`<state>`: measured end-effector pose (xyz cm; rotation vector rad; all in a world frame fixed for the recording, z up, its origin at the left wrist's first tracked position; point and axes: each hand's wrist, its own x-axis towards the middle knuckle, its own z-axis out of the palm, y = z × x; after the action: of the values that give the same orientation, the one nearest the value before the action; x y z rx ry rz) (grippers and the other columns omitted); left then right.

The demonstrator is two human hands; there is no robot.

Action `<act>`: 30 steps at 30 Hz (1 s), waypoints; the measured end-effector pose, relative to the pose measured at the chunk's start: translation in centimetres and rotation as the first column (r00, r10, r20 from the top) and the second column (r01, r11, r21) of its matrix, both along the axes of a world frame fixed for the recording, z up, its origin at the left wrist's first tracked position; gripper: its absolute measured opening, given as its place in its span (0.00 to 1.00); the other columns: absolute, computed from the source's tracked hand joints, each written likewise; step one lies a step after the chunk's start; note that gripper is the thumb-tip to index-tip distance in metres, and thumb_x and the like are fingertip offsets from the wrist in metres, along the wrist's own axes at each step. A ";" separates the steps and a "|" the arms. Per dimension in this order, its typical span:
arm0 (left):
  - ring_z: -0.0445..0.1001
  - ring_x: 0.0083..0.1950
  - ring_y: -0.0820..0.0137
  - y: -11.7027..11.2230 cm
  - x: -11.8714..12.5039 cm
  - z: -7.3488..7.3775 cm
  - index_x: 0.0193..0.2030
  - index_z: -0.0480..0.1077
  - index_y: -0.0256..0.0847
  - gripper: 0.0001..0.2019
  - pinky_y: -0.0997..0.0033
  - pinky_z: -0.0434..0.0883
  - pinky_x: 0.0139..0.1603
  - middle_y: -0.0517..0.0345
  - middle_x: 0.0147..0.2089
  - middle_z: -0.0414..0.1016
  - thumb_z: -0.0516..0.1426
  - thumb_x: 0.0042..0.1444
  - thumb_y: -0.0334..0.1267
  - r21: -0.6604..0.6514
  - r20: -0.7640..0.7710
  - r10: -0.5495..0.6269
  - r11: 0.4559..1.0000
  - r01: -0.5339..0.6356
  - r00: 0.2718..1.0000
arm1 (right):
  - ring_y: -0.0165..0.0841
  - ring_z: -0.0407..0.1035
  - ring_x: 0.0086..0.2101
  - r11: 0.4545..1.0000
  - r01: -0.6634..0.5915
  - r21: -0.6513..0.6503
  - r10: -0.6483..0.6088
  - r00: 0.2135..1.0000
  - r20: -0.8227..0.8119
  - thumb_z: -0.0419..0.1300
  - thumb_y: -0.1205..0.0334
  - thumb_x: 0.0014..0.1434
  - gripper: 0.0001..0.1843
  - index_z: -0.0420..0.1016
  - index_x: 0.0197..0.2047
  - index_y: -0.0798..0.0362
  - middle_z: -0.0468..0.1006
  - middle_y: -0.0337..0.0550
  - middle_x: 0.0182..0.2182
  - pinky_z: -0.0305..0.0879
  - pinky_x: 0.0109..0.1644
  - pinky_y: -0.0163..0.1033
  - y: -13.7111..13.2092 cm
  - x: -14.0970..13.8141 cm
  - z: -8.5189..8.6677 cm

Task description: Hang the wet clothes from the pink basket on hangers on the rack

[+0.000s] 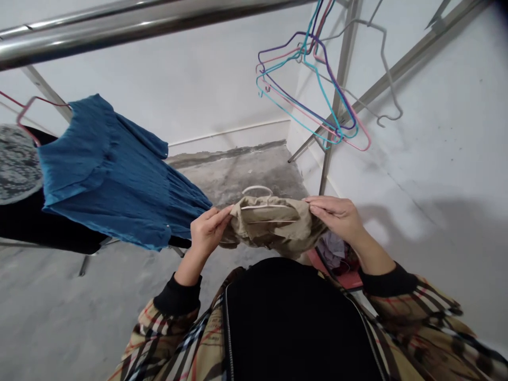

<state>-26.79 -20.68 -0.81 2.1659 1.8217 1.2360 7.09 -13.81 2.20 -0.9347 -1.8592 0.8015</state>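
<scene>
A beige garment (273, 233) is stretched between my two hands in front of my chest. Its exact kind cannot be made out. A white clothes hanger (257, 188) sits inside its top opening, with the curved hook sticking up at the far side. My left hand (208, 227) pinches the garment's left top corner between thumb and fingers. The right top corner is pinched the same way by my right hand (335, 214). The lower part of the garment hangs down, partly hidden behind my black top.
A blue dress (119, 174) hangs at the left on a pink hanger (26, 114), beside darker clothes. Overhead runs a metal rail (119, 32). Several coloured wire hangers (329, 95) hang at the upper right. A red basin (351, 278) with clothes stands on the floor at right.
</scene>
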 end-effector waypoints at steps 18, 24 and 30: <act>0.71 0.28 0.72 0.7 -1.4 -0.2 0.41 0.80 0.41 0.13 0.75 0.68 0.33 0.57 0.27 0.75 0.57 0.59 0.45 -0.015 0.170 0.074 0.997 -0.073 0.983 | 0.40 0.72 0.50 0.954 -0.070 -0.292 0.110 0.986 0.123 0.61 0.46 0.58 0.28 0.71 0.59 0.47 0.78 0.47 0.51 0.71 0.52 0.47 1.5 3.2 -1.6; 0.78 0.37 0.68 1.1 -1.9 0.0 0.41 0.80 0.40 0.16 0.71 0.74 0.41 0.55 0.36 0.82 0.58 0.58 0.48 -0.017 0.287 0.124 0.992 -0.125 0.950 | 0.37 0.75 0.36 0.939 -0.087 -0.334 0.119 0.990 0.075 0.66 0.46 0.54 0.22 0.80 0.45 0.55 0.82 0.44 0.36 0.73 0.42 0.40 0.6 4.0 -1.0; 0.78 0.37 0.67 2.3 -2.5 0.6 0.42 0.79 0.40 0.15 0.70 0.74 0.42 0.54 0.36 0.82 0.57 0.59 0.48 0.035 0.253 0.112 0.992 -0.125 0.961 | 0.32 0.69 0.24 0.929 -0.220 -0.299 0.234 0.972 0.011 0.56 0.41 0.61 0.26 0.80 0.32 0.56 0.75 0.40 0.21 0.68 0.27 0.33 -1.0 3.0 1.5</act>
<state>-29.24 -18.34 -0.18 1.8433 1.8534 1.5173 10.06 -14.78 3.68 -0.9362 -1.9450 1.2363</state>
